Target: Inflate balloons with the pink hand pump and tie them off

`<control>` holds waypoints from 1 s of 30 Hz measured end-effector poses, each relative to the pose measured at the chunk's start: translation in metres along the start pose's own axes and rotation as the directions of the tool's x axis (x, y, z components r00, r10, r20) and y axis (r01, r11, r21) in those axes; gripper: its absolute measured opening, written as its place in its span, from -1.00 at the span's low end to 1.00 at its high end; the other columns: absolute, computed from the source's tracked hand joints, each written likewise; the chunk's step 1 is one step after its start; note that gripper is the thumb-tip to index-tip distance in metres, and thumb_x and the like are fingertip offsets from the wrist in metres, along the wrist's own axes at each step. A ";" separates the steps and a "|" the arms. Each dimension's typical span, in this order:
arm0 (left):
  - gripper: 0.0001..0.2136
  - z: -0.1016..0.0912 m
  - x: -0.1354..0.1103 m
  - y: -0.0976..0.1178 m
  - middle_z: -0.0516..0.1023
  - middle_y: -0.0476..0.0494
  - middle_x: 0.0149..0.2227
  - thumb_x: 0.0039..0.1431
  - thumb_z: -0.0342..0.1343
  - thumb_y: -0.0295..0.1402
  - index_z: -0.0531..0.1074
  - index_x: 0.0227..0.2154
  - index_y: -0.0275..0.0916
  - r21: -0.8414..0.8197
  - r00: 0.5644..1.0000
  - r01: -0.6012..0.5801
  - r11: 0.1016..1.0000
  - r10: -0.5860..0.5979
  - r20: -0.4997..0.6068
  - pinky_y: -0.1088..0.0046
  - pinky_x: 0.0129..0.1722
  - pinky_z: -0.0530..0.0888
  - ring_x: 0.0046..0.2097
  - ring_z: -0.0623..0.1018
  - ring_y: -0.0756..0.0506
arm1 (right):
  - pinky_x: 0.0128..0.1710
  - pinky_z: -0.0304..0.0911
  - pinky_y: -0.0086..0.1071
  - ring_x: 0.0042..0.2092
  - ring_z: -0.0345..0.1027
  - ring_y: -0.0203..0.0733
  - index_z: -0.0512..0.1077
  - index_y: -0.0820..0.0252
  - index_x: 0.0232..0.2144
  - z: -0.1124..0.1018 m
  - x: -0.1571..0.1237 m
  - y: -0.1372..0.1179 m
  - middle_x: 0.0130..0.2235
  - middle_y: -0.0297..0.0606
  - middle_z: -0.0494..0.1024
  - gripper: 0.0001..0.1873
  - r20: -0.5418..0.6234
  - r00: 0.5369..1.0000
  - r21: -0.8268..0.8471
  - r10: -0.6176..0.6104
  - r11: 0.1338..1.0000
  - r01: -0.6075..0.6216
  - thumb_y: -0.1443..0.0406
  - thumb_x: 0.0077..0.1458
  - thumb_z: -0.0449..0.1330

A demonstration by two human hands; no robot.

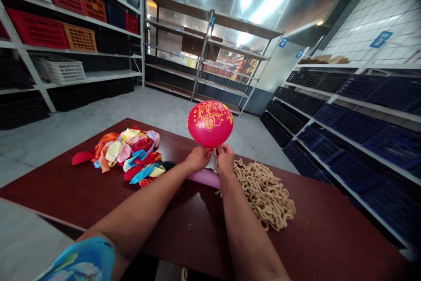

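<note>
An inflated red balloon (210,123) with yellow printed figures and a heart stands upright above my two hands, its neck pointing down. My left hand (199,158) is closed, pinching at the balloon's neck. Close beside it, my right hand (225,158) is closed on a beige cord (215,159) that hangs just under the balloon. My fingers hide the neck itself and how the cord runs around it. Below the hands lies a pink balloon pump (204,178) with a dark end, partly covered by my right forearm.
Deflated balloons (131,151) in many colours lie heaped on the left of the brown table (184,237). A pile of looped beige cords (265,193) sits on the right. Around the table stand shelves with red crates (37,30), dark blue crates (345,127), and a bare-metal rack (199,62) behind.
</note>
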State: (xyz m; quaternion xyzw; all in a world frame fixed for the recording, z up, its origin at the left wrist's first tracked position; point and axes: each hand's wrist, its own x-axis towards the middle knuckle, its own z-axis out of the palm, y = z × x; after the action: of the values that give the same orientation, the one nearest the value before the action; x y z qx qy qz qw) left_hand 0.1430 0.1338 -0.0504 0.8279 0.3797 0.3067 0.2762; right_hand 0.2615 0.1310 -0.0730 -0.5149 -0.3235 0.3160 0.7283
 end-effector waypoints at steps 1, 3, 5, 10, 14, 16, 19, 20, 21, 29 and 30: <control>-0.73 0.000 -0.001 0.002 0.55 -0.14 -0.34 0.15 -0.12 -0.38 0.49 -0.27 -0.26 0.005 1.000 0.006 1.000 -0.006 0.016 0.49 -0.28 0.36 -0.33 0.48 -0.03 | -0.53 0.13 -0.46 -0.57 0.18 -0.38 0.23 0.14 -0.50 0.000 0.001 0.001 -0.61 -0.52 0.33 -0.77 -0.001 1.000 0.009 0.006 1.000 -0.006 0.19 -0.24 0.18; -0.75 -0.002 -0.001 0.004 0.55 -0.12 -0.36 0.11 -0.08 -0.39 0.48 -0.25 -0.25 0.022 0.999 0.026 0.999 -0.027 0.041 0.49 -0.29 0.37 -0.34 0.47 -0.03 | -0.55 0.13 -0.46 -0.59 0.17 -0.39 0.22 0.14 -0.50 0.000 0.001 0.003 -0.62 -0.54 0.31 -0.75 -0.007 1.000 0.031 0.017 0.999 -0.017 0.19 -0.26 0.19; -0.75 -0.003 -0.002 0.006 0.54 -0.12 -0.38 0.08 -0.05 -0.40 0.48 -0.23 -0.25 0.034 0.998 0.039 0.999 -0.040 0.047 0.49 -0.31 0.37 -0.36 0.47 -0.04 | -0.57 0.13 -0.47 -0.59 0.18 -0.40 0.21 0.13 -0.51 0.001 0.001 0.004 -0.63 -0.55 0.30 -0.75 -0.013 1.000 0.050 0.024 0.998 -0.023 0.20 -0.26 0.20; -0.74 -0.005 -0.002 0.004 0.54 -0.10 -0.43 0.03 -0.04 -0.44 0.52 -0.29 -0.24 -0.004 0.998 0.038 0.999 -0.038 0.046 0.50 -0.36 0.36 -0.39 0.47 -0.04 | -0.63 0.11 -0.49 -0.63 0.17 -0.40 0.21 0.13 -0.53 0.001 0.001 0.005 -0.67 -0.55 0.29 -0.75 -0.046 0.997 0.078 0.057 0.996 -0.054 0.24 -0.27 0.23; -0.75 -0.008 -0.002 0.002 0.54 -0.12 -0.47 0.07 -0.05 -0.41 0.55 -0.36 -0.26 -0.011 0.996 0.085 0.996 -0.085 0.011 0.49 -0.37 0.36 -0.40 0.47 -0.05 | -0.62 0.18 -0.49 -0.64 0.21 -0.40 0.20 0.14 -0.54 0.000 0.005 0.007 -0.68 -0.54 0.32 -0.74 -0.104 0.990 0.101 0.093 0.992 -0.082 0.26 -0.25 0.24; -0.74 -0.009 -0.004 0.002 0.55 -0.15 -0.44 0.10 -0.06 -0.35 0.55 -0.38 -0.27 0.001 0.995 0.101 0.995 -0.101 -0.008 0.47 -0.36 0.37 -0.39 0.49 -0.06 | -0.59 0.25 -0.47 -0.62 0.26 -0.39 0.20 0.14 -0.54 -0.001 0.008 0.008 -0.66 -0.52 0.36 -0.74 -0.135 0.985 0.115 0.109 0.989 -0.093 0.25 -0.23 0.25; -0.71 -0.011 -0.006 0.001 0.57 -0.19 -0.37 0.14 -0.09 -0.30 0.54 -0.33 -0.25 0.040 0.991 0.125 0.991 -0.123 -0.044 0.44 -0.31 0.39 -0.33 0.51 -0.09 | -0.55 0.31 -0.46 -0.59 0.31 -0.37 0.21 0.15 -0.51 -0.002 0.010 0.009 -0.62 -0.49 0.41 -0.74 -0.168 0.977 0.133 0.129 0.985 -0.107 0.26 -0.22 0.26; -0.71 -0.011 -0.007 0.001 0.57 -0.20 -0.33 0.15 -0.09 -0.30 0.54 -0.30 -0.24 0.066 0.990 0.134 0.989 -0.130 -0.052 0.43 -0.27 0.40 -0.29 0.52 -0.10 | -0.53 0.32 -0.46 -0.57 0.33 -0.37 0.21 0.15 -0.51 -0.002 0.010 0.009 -0.61 -0.49 0.42 -0.74 -0.170 0.976 0.141 0.135 0.984 -0.111 0.26 -0.22 0.26; -0.71 -0.011 -0.007 0.001 0.57 -0.21 -0.30 0.14 -0.08 -0.31 0.53 -0.28 -0.24 0.097 0.989 0.142 0.985 -0.137 -0.055 0.41 -0.24 0.41 -0.26 0.52 -0.11 | -0.50 0.34 -0.46 -0.55 0.35 -0.37 0.21 0.15 -0.51 -0.002 0.011 0.009 -0.60 -0.48 0.43 -0.73 -0.164 0.976 0.148 0.141 0.982 -0.117 0.27 -0.22 0.26; -0.63 -0.002 -0.005 -0.007 0.38 -0.29 0.02 0.08 -0.01 -0.35 0.39 -0.03 -0.27 0.066 0.990 0.072 0.995 -0.063 -0.127 0.36 0.01 0.36 -0.01 0.43 -0.14 | -0.33 0.38 -0.39 -0.34 0.44 -0.29 0.27 0.16 -0.44 0.000 0.006 0.006 -0.44 -0.39 0.49 -0.71 -0.044 0.981 0.147 0.187 0.973 -0.179 0.29 -0.26 0.28; -0.60 -0.001 -0.005 -0.008 0.32 -0.29 0.08 0.07 0.00 -0.36 0.34 0.01 -0.28 0.057 0.988 0.072 0.996 -0.064 -0.138 0.37 0.04 0.34 0.04 0.40 -0.14 | -0.29 0.37 -0.38 -0.31 0.44 -0.28 0.30 0.17 -0.41 0.000 0.005 0.005 -0.40 -0.38 0.49 -0.71 -0.051 0.986 0.108 0.156 0.983 -0.150 0.29 -0.25 0.28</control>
State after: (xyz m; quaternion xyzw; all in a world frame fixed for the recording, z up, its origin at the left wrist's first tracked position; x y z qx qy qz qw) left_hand 0.1359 0.1349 -0.0564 0.8000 0.4348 0.3408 0.2341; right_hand 0.2632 0.1362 -0.0771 -0.5089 -0.2441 0.3721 0.7368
